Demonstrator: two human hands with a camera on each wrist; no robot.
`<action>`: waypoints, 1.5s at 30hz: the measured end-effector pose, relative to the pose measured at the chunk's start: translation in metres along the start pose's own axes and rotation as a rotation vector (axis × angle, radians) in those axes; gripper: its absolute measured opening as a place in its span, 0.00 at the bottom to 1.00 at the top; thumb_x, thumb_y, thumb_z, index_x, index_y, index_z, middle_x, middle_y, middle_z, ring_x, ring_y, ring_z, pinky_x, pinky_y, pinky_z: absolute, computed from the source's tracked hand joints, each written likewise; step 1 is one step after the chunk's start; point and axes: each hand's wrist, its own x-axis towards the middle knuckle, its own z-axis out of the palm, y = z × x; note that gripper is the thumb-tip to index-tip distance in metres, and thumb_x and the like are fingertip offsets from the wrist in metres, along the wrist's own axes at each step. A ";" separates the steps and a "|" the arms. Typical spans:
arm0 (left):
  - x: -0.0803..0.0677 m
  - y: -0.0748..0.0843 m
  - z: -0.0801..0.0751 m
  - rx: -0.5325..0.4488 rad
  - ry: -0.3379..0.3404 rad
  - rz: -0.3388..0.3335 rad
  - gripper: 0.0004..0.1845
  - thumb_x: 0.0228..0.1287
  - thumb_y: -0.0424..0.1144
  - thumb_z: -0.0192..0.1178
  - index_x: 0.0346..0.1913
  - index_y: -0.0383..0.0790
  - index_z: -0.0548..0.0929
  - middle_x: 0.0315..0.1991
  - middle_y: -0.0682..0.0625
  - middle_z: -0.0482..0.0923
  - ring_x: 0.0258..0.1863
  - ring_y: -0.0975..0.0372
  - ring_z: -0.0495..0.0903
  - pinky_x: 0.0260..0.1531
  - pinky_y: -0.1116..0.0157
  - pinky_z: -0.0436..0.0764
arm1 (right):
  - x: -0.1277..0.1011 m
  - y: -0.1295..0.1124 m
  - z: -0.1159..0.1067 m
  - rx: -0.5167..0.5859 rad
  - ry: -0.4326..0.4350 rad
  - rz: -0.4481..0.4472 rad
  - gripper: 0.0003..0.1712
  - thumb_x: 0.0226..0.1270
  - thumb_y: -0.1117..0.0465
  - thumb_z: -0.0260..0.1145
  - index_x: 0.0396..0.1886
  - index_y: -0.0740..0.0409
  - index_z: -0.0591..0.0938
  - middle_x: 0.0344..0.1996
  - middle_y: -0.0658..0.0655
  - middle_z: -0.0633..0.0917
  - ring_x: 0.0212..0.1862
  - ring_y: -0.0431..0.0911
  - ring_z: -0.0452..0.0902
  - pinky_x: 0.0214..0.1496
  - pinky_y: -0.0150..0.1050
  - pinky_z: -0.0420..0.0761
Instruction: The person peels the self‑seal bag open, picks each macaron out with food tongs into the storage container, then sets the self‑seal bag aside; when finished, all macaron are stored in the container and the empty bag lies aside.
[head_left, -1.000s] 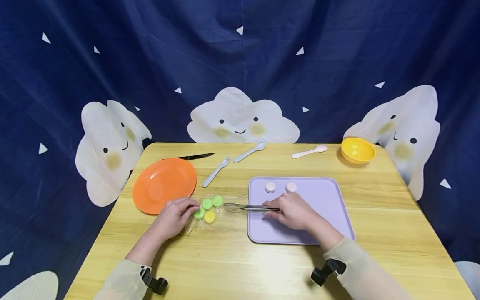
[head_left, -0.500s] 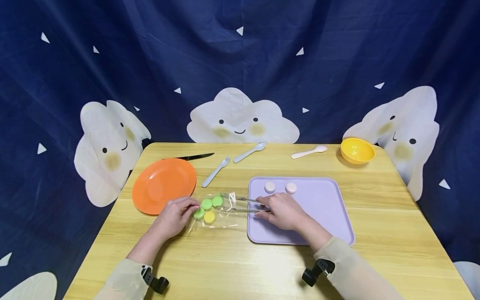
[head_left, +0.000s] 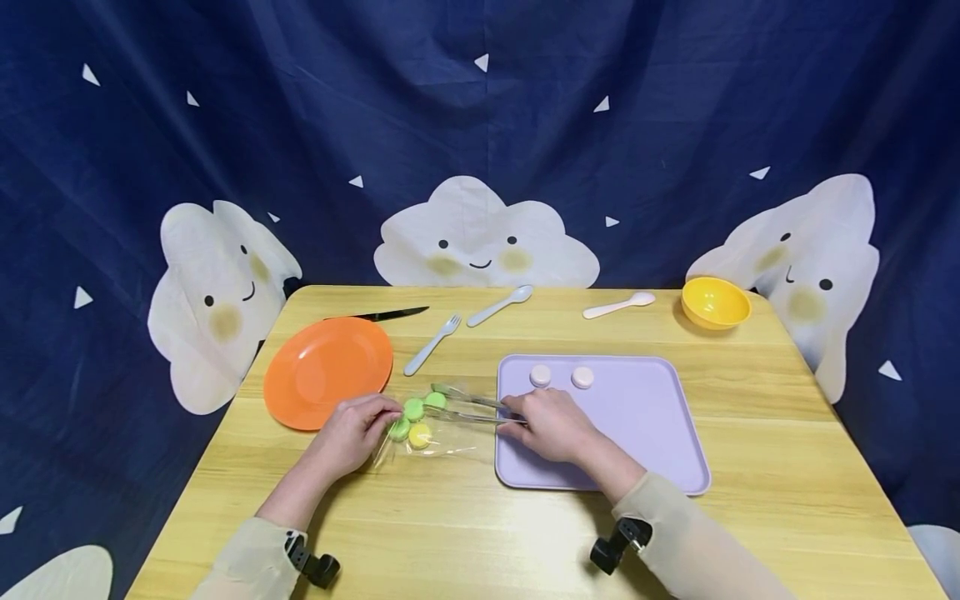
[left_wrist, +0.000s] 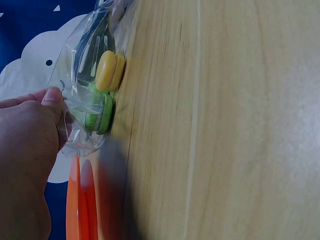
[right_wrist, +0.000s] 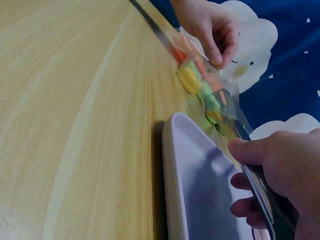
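Note:
My left hand pinches the end of a clear plastic bag between thumb and fingers. Inside lie three green macarons and one yellow macaron; the left wrist view shows the yellow macaron close up. Metal tongs are in my right hand, over the left side of a lilac tray. Their arms stand apart, reaching into the bag on either side of the rightmost green macaron. Whether they touch it I cannot tell. Two pale pink macarons sit at the tray's back.
An orange plate lies left of the bag, by a black knife. Behind are a grey fork, a grey spoon and a pink spoon. A yellow bowl stands at the back right corner.
My right hand has moved left, bringing the tongs deeper into the bag. The tongs' arms have spread from nearly together to apart. My left hand has stayed in place on the bag.

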 end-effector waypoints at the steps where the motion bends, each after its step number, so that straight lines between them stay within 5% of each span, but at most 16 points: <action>1: 0.000 0.000 0.000 0.001 0.002 0.002 0.07 0.65 0.27 0.74 0.42 0.42 0.90 0.42 0.55 0.89 0.43 0.60 0.89 0.44 0.57 0.90 | 0.000 0.000 0.000 0.002 0.002 -0.001 0.15 0.72 0.46 0.74 0.46 0.51 0.88 0.25 0.43 0.82 0.27 0.40 0.76 0.27 0.44 0.78; 15: 0.000 -0.003 0.000 -0.014 0.005 -0.021 0.07 0.66 0.27 0.73 0.42 0.42 0.90 0.41 0.57 0.88 0.42 0.62 0.88 0.43 0.58 0.90 | -0.022 0.013 -0.027 0.032 0.037 -0.046 0.15 0.71 0.48 0.75 0.49 0.51 0.90 0.24 0.38 0.80 0.24 0.38 0.72 0.26 0.40 0.75; 28: -0.003 -0.003 -0.001 -0.017 0.007 -0.032 0.07 0.66 0.28 0.73 0.42 0.43 0.90 0.41 0.57 0.88 0.43 0.63 0.88 0.45 0.59 0.89 | -0.068 0.040 -0.054 -0.007 0.104 0.015 0.16 0.70 0.49 0.76 0.51 0.51 0.90 0.27 0.39 0.85 0.27 0.38 0.77 0.28 0.44 0.79; 36: -0.003 -0.003 -0.001 -0.016 -0.006 -0.048 0.06 0.67 0.29 0.73 0.42 0.43 0.90 0.41 0.57 0.88 0.43 0.63 0.88 0.45 0.58 0.89 | -0.099 0.067 -0.079 -0.008 0.188 0.063 0.08 0.66 0.53 0.80 0.39 0.42 0.88 0.18 0.33 0.72 0.19 0.31 0.62 0.20 0.33 0.64; 45: -0.003 -0.002 -0.001 -0.005 -0.009 -0.049 0.06 0.68 0.29 0.72 0.42 0.43 0.90 0.42 0.56 0.88 0.44 0.62 0.88 0.46 0.57 0.89 | -0.139 0.097 -0.104 -0.061 0.233 0.170 0.17 0.63 0.54 0.81 0.50 0.51 0.91 0.13 0.34 0.65 0.17 0.31 0.60 0.20 0.34 0.63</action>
